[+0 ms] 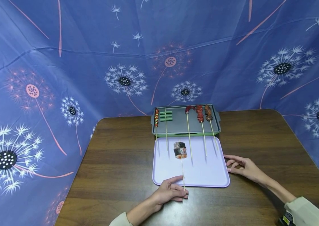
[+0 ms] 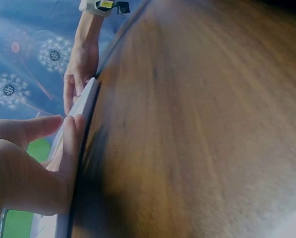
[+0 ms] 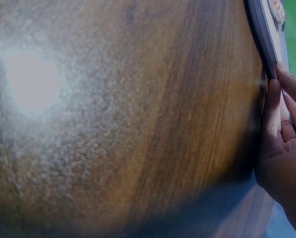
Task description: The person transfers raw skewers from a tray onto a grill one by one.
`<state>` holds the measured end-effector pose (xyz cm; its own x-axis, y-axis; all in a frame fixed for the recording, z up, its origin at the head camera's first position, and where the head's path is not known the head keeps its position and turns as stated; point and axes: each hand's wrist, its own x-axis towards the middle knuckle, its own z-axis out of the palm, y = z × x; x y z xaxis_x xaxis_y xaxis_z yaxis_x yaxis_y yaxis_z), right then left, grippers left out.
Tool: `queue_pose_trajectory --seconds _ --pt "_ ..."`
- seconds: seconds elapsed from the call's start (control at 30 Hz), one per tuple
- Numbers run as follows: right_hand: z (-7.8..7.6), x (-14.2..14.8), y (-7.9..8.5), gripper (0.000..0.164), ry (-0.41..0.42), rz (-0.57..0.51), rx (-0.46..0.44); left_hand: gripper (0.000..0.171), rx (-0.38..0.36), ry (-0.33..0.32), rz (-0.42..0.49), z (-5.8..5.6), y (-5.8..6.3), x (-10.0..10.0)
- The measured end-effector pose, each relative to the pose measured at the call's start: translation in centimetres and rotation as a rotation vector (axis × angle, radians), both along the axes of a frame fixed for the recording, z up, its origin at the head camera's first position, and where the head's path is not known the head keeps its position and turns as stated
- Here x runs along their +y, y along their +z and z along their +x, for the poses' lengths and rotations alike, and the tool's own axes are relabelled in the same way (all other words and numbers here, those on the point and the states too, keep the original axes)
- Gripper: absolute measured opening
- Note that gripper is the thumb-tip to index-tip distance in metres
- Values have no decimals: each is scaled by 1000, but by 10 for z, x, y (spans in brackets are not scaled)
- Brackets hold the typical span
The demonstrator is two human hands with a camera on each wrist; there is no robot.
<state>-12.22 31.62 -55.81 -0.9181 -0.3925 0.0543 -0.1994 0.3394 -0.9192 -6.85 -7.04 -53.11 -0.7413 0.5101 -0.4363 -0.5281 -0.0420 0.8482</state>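
Observation:
In the head view a skewer of dark-wrapped rolls [image 1: 180, 150] is over the lilac tray [image 1: 207, 175], its stick pointing toward me. My left hand [image 1: 169, 191] pinches the lower end of that stick at the tray's front edge, index finger stretched out. At the tray's right side my right hand [image 1: 242, 168] holds the rim between thumb and fingers. The right wrist view has the right hand [image 3: 286, 148] with its fingertips at the tray's edge. Whether the rolls touch the tray I cannot tell.
Behind the tray stands a grey grill plate [image 1: 179, 128] with a green base. Several skewers lie on it, including green pieces [image 1: 166, 116], red chunks [image 1: 200, 114] and brown pieces [image 1: 208, 113]; their sticks reach over the tray. A blue patterned cloth [image 1: 218, 69] hangs around the wooden table [image 1: 114, 163].

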Motion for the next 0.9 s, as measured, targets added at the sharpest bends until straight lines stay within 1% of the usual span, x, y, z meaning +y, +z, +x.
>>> queue_pose_trajectory --seconds 0.13,0.23,0.5,0.73,0.9 --pt "-1 0 2 55 -5 4 2 66 26 51 -21 -4 2 4" --pt "-1 0 1 54 -4 -1 -1 65 29 72 -26 -6 3 4" --pt "1 2 -4 53 10 -4 29 69 48 50 32 -3 2 0" --pt "1 1 -5 54 -9 -7 17 69 48 56 55 0 2 -3" --pt "1 2 -6 54 -9 -4 11 71 42 44 69 4 4 -5"
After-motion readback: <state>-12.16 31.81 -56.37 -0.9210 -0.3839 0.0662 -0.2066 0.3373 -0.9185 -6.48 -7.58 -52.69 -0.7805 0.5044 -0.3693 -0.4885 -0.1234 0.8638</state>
